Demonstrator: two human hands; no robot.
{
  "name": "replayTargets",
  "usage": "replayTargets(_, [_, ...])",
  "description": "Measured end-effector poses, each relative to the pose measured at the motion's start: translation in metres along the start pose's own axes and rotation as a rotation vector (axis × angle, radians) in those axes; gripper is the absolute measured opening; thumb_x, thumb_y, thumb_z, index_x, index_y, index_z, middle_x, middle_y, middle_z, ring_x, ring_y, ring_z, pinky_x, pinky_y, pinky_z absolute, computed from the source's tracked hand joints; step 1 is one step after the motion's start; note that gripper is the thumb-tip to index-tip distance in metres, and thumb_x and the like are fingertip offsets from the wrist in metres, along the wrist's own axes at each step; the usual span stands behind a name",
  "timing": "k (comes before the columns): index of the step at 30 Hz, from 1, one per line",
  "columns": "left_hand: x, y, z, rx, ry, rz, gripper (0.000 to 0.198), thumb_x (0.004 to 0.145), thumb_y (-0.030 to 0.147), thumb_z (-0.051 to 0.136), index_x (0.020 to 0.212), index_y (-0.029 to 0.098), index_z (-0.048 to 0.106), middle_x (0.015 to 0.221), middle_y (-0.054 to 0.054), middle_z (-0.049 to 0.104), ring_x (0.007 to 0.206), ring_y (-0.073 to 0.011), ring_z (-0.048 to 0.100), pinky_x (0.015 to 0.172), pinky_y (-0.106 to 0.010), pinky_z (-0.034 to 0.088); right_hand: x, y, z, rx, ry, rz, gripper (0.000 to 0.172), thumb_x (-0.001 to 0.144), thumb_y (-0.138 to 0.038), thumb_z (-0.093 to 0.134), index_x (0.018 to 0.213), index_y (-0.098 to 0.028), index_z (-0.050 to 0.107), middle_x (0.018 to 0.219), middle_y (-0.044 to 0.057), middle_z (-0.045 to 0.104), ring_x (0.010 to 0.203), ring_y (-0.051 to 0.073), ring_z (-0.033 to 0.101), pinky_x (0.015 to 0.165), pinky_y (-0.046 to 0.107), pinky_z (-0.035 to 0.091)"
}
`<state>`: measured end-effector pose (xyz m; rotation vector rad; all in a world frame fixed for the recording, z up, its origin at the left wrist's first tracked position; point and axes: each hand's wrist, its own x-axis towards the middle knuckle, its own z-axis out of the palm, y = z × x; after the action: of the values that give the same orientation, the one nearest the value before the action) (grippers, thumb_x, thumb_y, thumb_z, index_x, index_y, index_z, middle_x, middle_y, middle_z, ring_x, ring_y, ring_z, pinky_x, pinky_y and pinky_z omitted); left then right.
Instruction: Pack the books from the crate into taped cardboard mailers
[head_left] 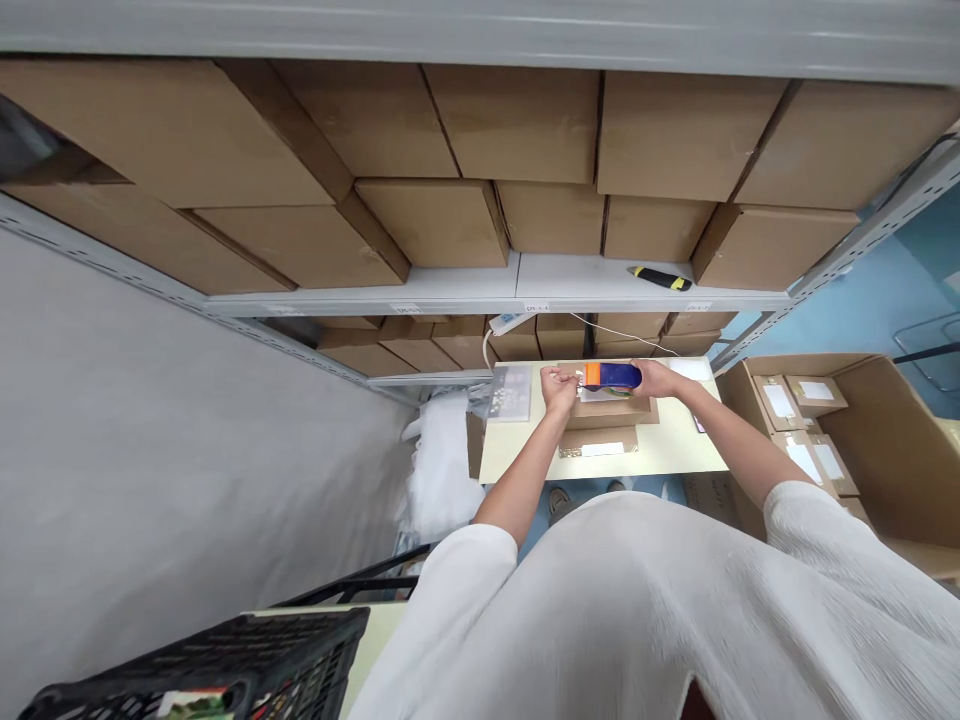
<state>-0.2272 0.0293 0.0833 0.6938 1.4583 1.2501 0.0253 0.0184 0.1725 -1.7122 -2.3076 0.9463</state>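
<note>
My right hand [654, 378] is wrapped round a blue and orange tape dispenser [616, 375] above a cardboard box [607, 412] on the pale yellow table [675, 452]. At the dispenser's orange end, my left hand [559, 388] has its fingers pinched together beside the box; whatever they hold is too small to make out. In front of the box lies a cardboard piece [592, 437] with a white label. A clear plastic bag or sheet [511, 392] rests at the table's left end.
A metal shelf [480, 300] packed with cardboard boxes stands beyond the table, with a utility knife [660, 278] on it. On the right is a large open carton [900, 450] holding small labelled boxes. A black crate [300, 650] sits at the lower left.
</note>
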Motion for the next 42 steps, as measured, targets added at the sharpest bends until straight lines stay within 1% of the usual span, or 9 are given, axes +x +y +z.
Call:
replayTargets(3, [0.010,0.001,-0.019,-0.034,0.045,0.007,0.052,0.074,0.001,0.077,0.102,0.028,0.042,0.075,0.009,0.064,0.073,-0.0114,0.070,0.078,-0.024,0.053,0.006,-0.005,-0.006,-0.073,-0.022,0.010,0.042,0.077,-0.036,0.090,0.109,-0.022,0.068,0.108,0.010,0.082,0.090,0.027,0.076,0.072,0.030,0.053])
replayTargets(5, [0.019,0.002,-0.037,-0.037,0.117,0.005,0.052,0.073,0.000,0.074,0.100,0.028,0.041,0.075,0.010,0.062,0.072,-0.0104,0.068,0.078,-0.024,0.053,0.007,-0.005,-0.011,-0.131,-0.021,0.038,0.041,0.077,-0.041,0.091,0.105,-0.022,0.068,0.104,0.010,0.082,0.086,0.028,0.075,0.070,0.031,0.052])
replayTargets(8, [0.031,-0.001,-0.061,-0.036,0.119,-0.003,0.051,0.071,0.002,0.074,0.099,0.028,0.039,0.075,0.010,0.063,0.072,-0.0110,0.069,0.080,-0.026,0.054,0.008,-0.006,-0.016,-0.196,-0.043,0.053,0.039,0.078,-0.045,0.092,0.101,-0.024,0.068,0.098,0.008,0.082,0.083,0.028,0.075,0.069,0.032,0.052])
replayTargets(12, [0.036,-0.008,-0.076,-0.086,0.133,-0.004,0.054,0.067,0.005,0.076,0.100,0.028,0.040,0.075,0.011,0.062,0.069,-0.0113,0.069,0.082,-0.028,0.055,0.014,-0.014,-0.017,-0.262,-0.040,0.013,0.038,0.079,-0.045,0.091,0.103,-0.024,0.069,0.100,0.009,0.082,0.088,0.028,0.075,0.072,0.032,0.053])
replayTargets(24, [0.040,-0.030,-0.085,-0.133,0.136,-0.073,0.053,0.066,0.004,0.072,0.103,0.028,0.042,0.073,0.012,0.062,0.068,-0.0112,0.067,0.081,-0.027,0.052,0.026,-0.027,-0.004,-0.431,-0.085,-0.036,0.035,0.081,-0.033,0.087,0.109,-0.021,0.069,0.110,0.012,0.081,0.102,0.030,0.074,0.082,0.032,0.053])
replayTargets(28, [0.041,-0.046,-0.082,-0.118,0.137,-0.102,0.052,0.065,0.005,0.074,0.101,0.028,0.043,0.071,0.013,0.061,0.066,-0.0105,0.066,0.080,-0.026,0.052,0.025,-0.034,-0.004,-0.437,-0.096,-0.047,0.035,0.079,-0.027,0.087,0.109,-0.021,0.070,0.112,0.012,0.081,0.102,0.029,0.074,0.082,0.031,0.053])
replayTargets(33, [0.037,-0.062,-0.072,-0.070,0.066,-0.124,0.046,0.069,0.007,0.073,0.098,0.027,0.046,0.071,0.012,0.061,0.070,-0.0117,0.069,0.083,-0.027,0.052,0.024,-0.034,-0.003,-0.432,-0.094,-0.011,0.035,0.080,-0.028,0.087,0.111,-0.021,0.071,0.111,0.012,0.081,0.101,0.030,0.074,0.081,0.032,0.053])
replayTargets(37, [0.031,-0.066,-0.066,0.006,0.033,-0.097,0.039,0.074,0.010,0.075,0.099,0.026,0.050,0.077,0.009,0.062,0.077,-0.0140,0.070,0.088,-0.029,0.053,0.024,-0.032,0.001,-0.436,-0.077,-0.006,0.035,0.083,-0.031,0.087,0.113,-0.021,0.071,0.113,0.013,0.081,0.102,0.031,0.074,0.086,0.033,0.054])
replayTargets(42, [0.025,-0.062,-0.072,0.095,0.064,-0.071,0.034,0.071,0.013,0.081,0.088,0.025,0.054,0.087,0.004,0.063,0.079,-0.0148,0.066,0.091,-0.032,0.055,0.024,-0.031,0.003,-0.440,-0.074,0.005,0.035,0.082,-0.030,0.086,0.113,-0.021,0.071,0.112,0.012,0.081,0.102,0.030,0.074,0.086,0.033,0.054])
